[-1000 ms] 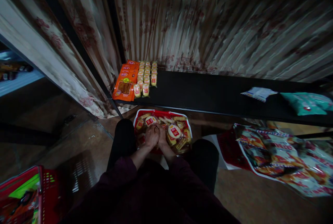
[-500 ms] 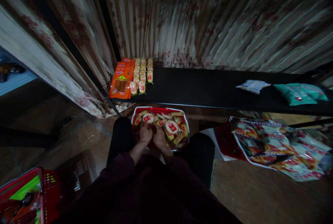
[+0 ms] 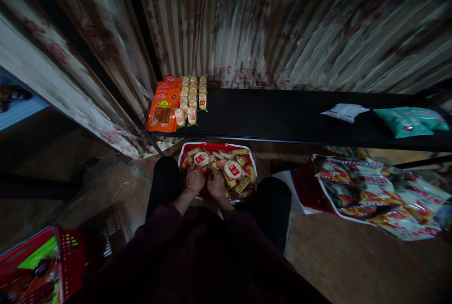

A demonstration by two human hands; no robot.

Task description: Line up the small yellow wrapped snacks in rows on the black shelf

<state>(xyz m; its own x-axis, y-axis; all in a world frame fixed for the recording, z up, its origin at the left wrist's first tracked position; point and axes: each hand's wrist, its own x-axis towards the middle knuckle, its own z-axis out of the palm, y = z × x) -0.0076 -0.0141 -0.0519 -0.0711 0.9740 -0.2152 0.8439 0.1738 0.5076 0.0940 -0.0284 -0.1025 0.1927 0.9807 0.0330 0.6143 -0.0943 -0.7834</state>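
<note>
Both hands down in the red basket (image 3: 212, 147), which sits between the knees, front of the black shelf (image 3: 268, 113). Left hand (image 3: 195, 179) and right hand (image 3: 215, 184) just apart, fingers part-curled over the wrapped snacks (image 3: 233, 169) filling it. Can't tell if either has hold of one; fingertips too dark. On shelf, left end: overlapping orange packets (image 3: 163, 106), rows of small yellow packs (image 3: 192, 99) right beside. Teal bags (image 3: 406, 122) at far right.
</note>
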